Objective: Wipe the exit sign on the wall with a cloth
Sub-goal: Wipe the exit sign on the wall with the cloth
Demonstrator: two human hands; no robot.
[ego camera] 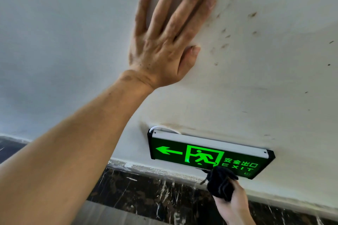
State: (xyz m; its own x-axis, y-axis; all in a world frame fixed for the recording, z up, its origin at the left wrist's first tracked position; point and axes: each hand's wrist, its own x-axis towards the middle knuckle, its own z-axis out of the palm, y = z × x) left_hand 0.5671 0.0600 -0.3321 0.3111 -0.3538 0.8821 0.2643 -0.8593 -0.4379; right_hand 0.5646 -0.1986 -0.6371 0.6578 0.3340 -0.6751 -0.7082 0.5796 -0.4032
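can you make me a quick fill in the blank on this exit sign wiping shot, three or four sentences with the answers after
1. The left hand rests flat and open against the ____.
2. The right hand grips a bunched cloth that is ____ in colour.
3. The arrow on the exit sign is lit in the colour ____.
4. The cloth meets the sign at its ____ edge.

Missing words: wall; black; green; bottom

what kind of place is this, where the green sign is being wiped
Probably a corridor or stairwell in a public or commercial building: a lit exit sign hangs low on a scuffed white wall, above a dark marble skirting.
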